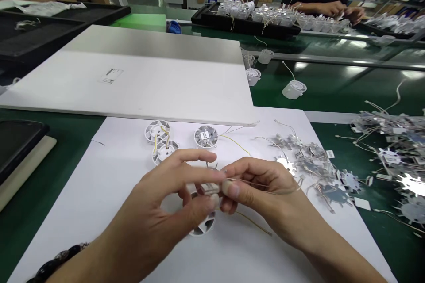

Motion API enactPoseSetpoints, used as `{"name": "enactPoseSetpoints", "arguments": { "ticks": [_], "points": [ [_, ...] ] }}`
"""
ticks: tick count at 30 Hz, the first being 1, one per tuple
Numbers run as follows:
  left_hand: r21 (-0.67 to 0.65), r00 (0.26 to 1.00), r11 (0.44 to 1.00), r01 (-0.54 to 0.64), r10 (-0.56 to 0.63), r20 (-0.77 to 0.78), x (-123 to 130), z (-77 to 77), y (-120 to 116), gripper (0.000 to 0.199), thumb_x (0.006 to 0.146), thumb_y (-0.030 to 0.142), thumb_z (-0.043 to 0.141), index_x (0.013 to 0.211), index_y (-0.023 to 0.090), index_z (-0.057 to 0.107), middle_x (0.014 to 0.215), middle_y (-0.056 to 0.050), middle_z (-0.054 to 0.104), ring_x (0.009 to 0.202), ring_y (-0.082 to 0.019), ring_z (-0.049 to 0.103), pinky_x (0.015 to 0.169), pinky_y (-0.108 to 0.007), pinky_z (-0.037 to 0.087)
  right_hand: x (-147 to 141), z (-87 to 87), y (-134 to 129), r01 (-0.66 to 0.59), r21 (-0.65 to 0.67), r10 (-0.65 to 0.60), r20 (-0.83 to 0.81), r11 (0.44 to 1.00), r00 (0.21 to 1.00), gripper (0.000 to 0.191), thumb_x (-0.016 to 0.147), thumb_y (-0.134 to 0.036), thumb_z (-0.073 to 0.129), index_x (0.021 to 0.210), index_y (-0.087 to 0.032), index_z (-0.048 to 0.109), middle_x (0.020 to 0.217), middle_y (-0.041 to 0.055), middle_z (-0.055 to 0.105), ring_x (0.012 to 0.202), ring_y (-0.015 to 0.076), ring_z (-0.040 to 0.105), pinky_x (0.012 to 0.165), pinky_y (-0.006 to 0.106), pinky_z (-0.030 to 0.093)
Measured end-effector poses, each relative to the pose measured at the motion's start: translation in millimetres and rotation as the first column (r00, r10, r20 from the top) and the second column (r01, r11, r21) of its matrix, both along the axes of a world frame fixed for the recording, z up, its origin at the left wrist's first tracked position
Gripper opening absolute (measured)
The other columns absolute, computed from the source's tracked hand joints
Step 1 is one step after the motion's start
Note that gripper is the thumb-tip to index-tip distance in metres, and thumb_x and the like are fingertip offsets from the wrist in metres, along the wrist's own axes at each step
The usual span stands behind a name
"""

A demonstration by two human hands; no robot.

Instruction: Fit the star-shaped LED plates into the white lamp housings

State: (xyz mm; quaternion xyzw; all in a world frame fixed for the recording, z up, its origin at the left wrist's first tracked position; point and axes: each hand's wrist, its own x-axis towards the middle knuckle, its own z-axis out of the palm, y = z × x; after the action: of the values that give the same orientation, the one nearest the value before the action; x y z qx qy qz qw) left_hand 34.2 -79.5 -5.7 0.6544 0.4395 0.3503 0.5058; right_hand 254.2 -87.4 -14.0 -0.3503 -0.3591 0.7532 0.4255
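Note:
Over the white sheet, my left hand (159, 203) pinches a small metal plate with a white label (210, 188) between thumb and fingers; much of the plate is hidden. My right hand (265, 185) grips thin wires (252, 183) close beside that plate, fingertips almost meeting the left ones. Below the hands lies a round white plastic ring (203, 225), partly covered, with a yellow wire (254, 222) running right. Beyond them rest a ring fitted with a labelled metal plate (206, 136) and two rings with yellow wires (157, 131).
Loose spoked metal plates (312, 159) lie at right, beside a bigger pile (395, 154). A white board (166, 84) stands across the back. Clear cups (294, 90) sit on the green table. A co-worker's hands (341, 11) work behind a black tray (245, 24). A dark device (20, 146) is at left.

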Motion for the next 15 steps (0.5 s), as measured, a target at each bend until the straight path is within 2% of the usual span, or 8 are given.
{"name": "enactPoseSetpoints", "arguments": {
  "ticks": [4,6,8,11,15],
  "points": [
    [-0.213,0.997,0.977,-0.020,0.035,0.067,0.7,6.2,1.3,0.020,0.084,0.028,0.089,0.101,0.039,0.087,0.135,0.001,0.075,0.121,-0.024,0.074,0.078,-0.018,0.065,-1.4,2.8,0.0,0.000,0.005,-0.001,0.028,1.000,1.000,0.020,0.093,-0.037,0.098,0.096,-0.022,0.085,0.080,-0.0018,0.079,0.075,0.0079,0.075,0.076,0.014,0.062],
    [-0.385,0.986,0.923,0.009,0.055,0.155,0.4,7.7,1.8,0.032,0.082,0.033,0.094,0.111,0.035,0.084,0.124,-0.003,0.080,0.110,-0.025,0.078,0.076,-0.022,0.066,-2.0,3.6,0.6,0.017,0.010,-0.017,0.043,1.000,0.999,0.021,0.092,-0.038,0.098,0.095,-0.022,0.084,0.079,-0.0016,0.079,0.075,0.0087,0.075,0.075,0.014,0.062],
    [-0.515,0.967,0.854,0.072,0.067,0.246,-0.2,7.7,3.2,0.043,0.085,0.039,0.094,0.124,0.035,0.077,0.106,-0.002,0.083,0.094,-0.024,0.082,0.071,-0.024,0.067,-1.7,3.4,1.1,0.019,0.021,-0.020,0.045,1.000,0.999,0.023,0.091,-0.040,0.098,0.093,-0.022,0.084,0.078,-0.0011,0.078,0.074,0.0105,0.075,0.075,0.017,0.063],
    [-0.563,0.957,0.823,0.077,0.097,0.273,-0.5,7.1,5.7,0.035,0.091,0.043,0.092,0.120,0.032,0.076,0.089,0.001,0.083,0.079,-0.018,0.082,0.070,-0.019,0.065,1.0,2.2,0.9,0.008,0.040,-0.011,0.086,0.999,0.996,0.024,0.093,-0.044,0.096,0.095,-0.023,0.085,0.076,-0.0014,0.076,0.071,0.0112,0.073,0.072,0.019,0.062],
    [-0.595,0.959,0.803,-0.029,0.190,0.211,3.2,9.0,6.8,0.034,0.083,0.042,0.097,0.110,0.027,0.081,0.086,0.003,0.083,0.064,-0.014,0.078,0.062,-0.018,0.064,7.0,1.7,0.5,-0.077,0.109,0.050,0.229,0.991,0.972,0.029,0.106,-0.051,0.081,0.097,-0.024,0.087,0.074,-0.0006,0.074,0.072,0.0120,0.068,0.071,0.020,0.057]
  ]
}}
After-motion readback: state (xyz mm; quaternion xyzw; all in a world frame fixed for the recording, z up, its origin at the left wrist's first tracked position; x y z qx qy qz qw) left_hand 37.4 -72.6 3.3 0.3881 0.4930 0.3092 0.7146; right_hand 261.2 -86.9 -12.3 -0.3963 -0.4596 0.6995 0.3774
